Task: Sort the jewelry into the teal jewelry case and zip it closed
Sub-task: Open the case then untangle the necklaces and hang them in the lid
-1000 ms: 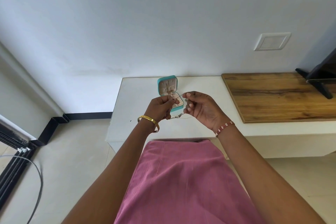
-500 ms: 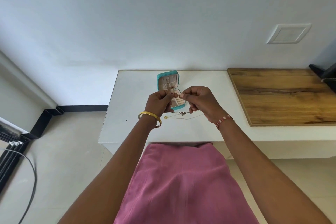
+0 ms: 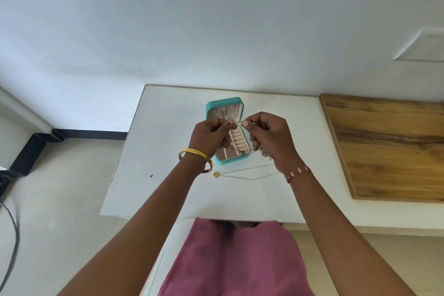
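The teal jewelry case (image 3: 224,101) lies open on the white table (image 3: 168,142), lid tipped back, with beige ring rolls and compartments inside. My left hand (image 3: 211,137) and my right hand (image 3: 269,137) are raised over the case, and both pinch a thin silver chain (image 3: 238,123) stretched between their fingertips. The rest of that chain hangs below my right hand as a small silver cluster (image 3: 264,152), with part draped at the case's near edge. A gold necklace with a round pendant (image 3: 216,174) lies on the table near my wrists.
A wooden board (image 3: 389,144) covers the table's right part. A wall plate (image 3: 422,48) sits on the white wall behind. A black floor frame (image 3: 31,149) and a cable (image 3: 14,235) lie at the left. My pink skirt (image 3: 235,259) is at the table's front edge.
The view has dropped and moved in towards the table. My hands have stayed together over the case, working the silver chain between their fingertips, and the gold necklace now shows in full below them.
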`<move>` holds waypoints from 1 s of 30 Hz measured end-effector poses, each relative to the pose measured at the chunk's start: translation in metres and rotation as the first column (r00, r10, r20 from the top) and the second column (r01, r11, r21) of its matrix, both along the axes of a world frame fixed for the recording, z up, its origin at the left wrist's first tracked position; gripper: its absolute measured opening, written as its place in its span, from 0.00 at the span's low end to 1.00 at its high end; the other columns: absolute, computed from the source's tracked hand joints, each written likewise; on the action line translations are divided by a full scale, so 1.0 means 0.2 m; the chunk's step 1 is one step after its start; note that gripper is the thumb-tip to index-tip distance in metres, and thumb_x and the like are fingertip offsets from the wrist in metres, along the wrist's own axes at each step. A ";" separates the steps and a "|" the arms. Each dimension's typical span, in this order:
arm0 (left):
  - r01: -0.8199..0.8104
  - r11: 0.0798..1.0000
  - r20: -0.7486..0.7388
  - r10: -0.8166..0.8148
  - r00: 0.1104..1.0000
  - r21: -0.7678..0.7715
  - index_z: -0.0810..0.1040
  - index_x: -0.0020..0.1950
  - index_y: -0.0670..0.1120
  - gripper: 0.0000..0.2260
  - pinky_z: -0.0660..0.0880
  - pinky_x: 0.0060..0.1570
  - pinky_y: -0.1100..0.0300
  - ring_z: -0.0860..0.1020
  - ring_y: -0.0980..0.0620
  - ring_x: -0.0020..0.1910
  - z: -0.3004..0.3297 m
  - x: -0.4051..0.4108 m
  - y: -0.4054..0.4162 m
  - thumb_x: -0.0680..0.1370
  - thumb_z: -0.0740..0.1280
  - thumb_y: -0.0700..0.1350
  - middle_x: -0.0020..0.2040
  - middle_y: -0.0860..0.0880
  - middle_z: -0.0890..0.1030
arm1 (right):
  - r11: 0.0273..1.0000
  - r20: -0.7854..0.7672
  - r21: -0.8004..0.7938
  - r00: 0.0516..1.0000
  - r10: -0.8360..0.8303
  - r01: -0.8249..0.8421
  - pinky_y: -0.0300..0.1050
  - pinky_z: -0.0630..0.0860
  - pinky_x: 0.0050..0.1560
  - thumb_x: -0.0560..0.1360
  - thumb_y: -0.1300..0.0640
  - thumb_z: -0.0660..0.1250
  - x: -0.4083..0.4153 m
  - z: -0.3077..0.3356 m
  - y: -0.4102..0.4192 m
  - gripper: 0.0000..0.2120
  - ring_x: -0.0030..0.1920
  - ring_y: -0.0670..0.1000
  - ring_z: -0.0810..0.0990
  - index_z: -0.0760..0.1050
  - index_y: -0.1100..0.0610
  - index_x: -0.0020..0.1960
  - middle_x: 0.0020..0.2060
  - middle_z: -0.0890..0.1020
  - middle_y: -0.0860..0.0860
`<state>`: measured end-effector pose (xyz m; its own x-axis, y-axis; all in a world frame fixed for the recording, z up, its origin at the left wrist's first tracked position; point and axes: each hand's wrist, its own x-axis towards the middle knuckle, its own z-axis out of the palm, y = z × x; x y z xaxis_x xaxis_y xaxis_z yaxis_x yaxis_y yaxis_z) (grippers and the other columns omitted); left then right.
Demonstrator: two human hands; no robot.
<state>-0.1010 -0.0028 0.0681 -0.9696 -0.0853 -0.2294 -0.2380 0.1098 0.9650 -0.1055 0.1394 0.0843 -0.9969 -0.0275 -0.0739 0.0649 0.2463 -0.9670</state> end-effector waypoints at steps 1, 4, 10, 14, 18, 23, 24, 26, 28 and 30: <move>-0.002 1.000 0.003 0.002 1.000 0.015 0.79 0.38 0.47 0.10 0.77 0.35 0.67 0.75 0.60 0.24 -0.02 -0.03 -0.01 0.77 0.62 0.41 0.22 0.57 0.77 | 1.000 0.005 -0.020 1.000 -0.022 0.022 0.36 0.70 0.23 0.73 0.65 0.67 -0.04 -0.02 -0.01 0.02 0.20 0.42 0.68 0.77 0.64 0.43 0.24 0.73 0.53; -0.021 1.000 -0.004 0.021 1.000 0.006 0.79 0.39 0.47 0.09 0.78 0.43 0.59 0.78 0.54 0.32 -0.09 -0.11 -0.03 0.77 0.63 0.41 0.29 0.52 0.79 | 0.999 0.002 0.007 0.999 -0.044 0.044 0.36 0.70 0.25 0.73 0.64 0.67 -0.14 -0.10 -0.03 0.01 0.21 0.41 0.68 0.77 0.61 0.43 0.25 0.72 0.52; -0.273 0.952 -0.189 0.244 0.951 -0.141 0.78 0.43 0.50 0.08 0.77 0.41 0.67 0.78 0.64 0.34 -0.24 -0.18 -0.08 0.76 0.63 0.39 0.37 0.52 0.81 | 0.959 -0.094 0.284 0.995 0.028 0.000 0.28 0.65 0.26 0.72 0.60 0.69 -0.27 -0.25 -0.03 0.03 0.23 0.41 0.70 0.77 0.54 0.40 0.23 0.70 0.46; -0.408 0.882 -0.356 0.312 0.881 -0.236 0.77 0.48 0.49 0.09 0.70 0.36 0.78 0.75 0.69 0.39 -0.28 -0.20 -0.10 0.75 0.62 0.36 0.41 0.56 0.75 | 0.934 -0.093 0.356 0.995 0.041 -0.005 0.28 0.63 0.27 0.73 0.59 0.69 -0.32 -0.31 -0.01 0.04 0.23 0.42 0.68 0.76 0.54 0.40 0.23 0.70 0.45; -0.337 0.905 -0.404 0.216 0.889 -0.258 0.73 0.60 0.46 0.14 0.70 0.43 0.77 0.73 0.60 0.48 -0.31 -0.26 -0.11 0.75 0.62 0.41 0.51 0.52 0.71 | 0.925 -0.108 0.379 0.993 0.042 0.002 0.28 0.64 0.26 0.73 0.59 0.68 -0.37 -0.32 -0.03 0.03 0.23 0.41 0.69 0.77 0.56 0.41 0.24 0.70 0.46; -0.152 0.940 -0.327 0.046 0.944 -0.305 0.69 0.66 0.46 0.17 0.73 0.53 0.59 0.73 0.52 0.56 -0.35 -0.34 -0.10 0.78 0.57 0.47 0.59 0.48 0.73 | 0.933 -0.154 0.359 0.987 0.035 0.023 0.26 0.65 0.27 0.73 0.59 0.68 -0.41 -0.33 -0.06 0.03 0.25 0.37 0.71 0.78 0.59 0.43 0.26 0.72 0.44; -0.133 0.936 -0.306 0.029 0.951 -0.325 0.69 0.66 0.46 0.15 0.73 0.53 0.59 0.73 0.50 0.56 -0.36 -0.35 -0.10 0.79 0.57 0.45 0.59 0.47 0.74 | 0.933 -0.160 0.359 0.986 0.036 0.025 0.25 0.66 0.27 0.74 0.59 0.68 -0.42 -0.34 -0.07 0.03 0.25 0.37 0.72 0.78 0.58 0.45 0.27 0.72 0.43; -0.130 0.929 -0.286 0.027 0.958 -0.347 0.71 0.64 0.45 0.14 0.72 0.52 0.61 0.74 0.49 0.56 -0.37 -0.38 -0.10 0.80 0.56 0.43 0.59 0.46 0.76 | 0.925 -0.186 0.377 0.982 0.039 0.035 0.25 0.66 0.28 0.74 0.58 0.67 -0.43 -0.35 -0.08 0.04 0.25 0.40 0.71 0.79 0.58 0.46 0.28 0.73 0.42; -0.141 0.927 -0.286 0.039 0.958 -0.346 0.72 0.63 0.45 0.13 0.71 0.49 0.64 0.75 0.50 0.54 -0.38 -0.40 -0.11 0.80 0.57 0.43 0.58 0.47 0.78 | 0.915 -0.227 0.401 0.973 0.048 0.049 0.31 0.70 0.31 0.74 0.58 0.67 -0.44 -0.37 -0.10 0.04 0.27 0.42 0.70 0.79 0.59 0.45 0.27 0.72 0.42; -0.144 0.928 -0.283 0.044 0.958 -0.344 0.73 0.62 0.45 0.12 0.70 0.45 0.74 0.74 0.53 0.52 -0.38 -0.42 -0.11 0.80 0.57 0.42 0.56 0.49 0.78 | 0.899 -0.268 0.434 0.961 0.062 0.063 0.38 0.75 0.35 0.74 0.57 0.67 -0.46 -0.39 -0.11 0.05 0.28 0.43 0.71 0.79 0.59 0.46 0.29 0.74 0.44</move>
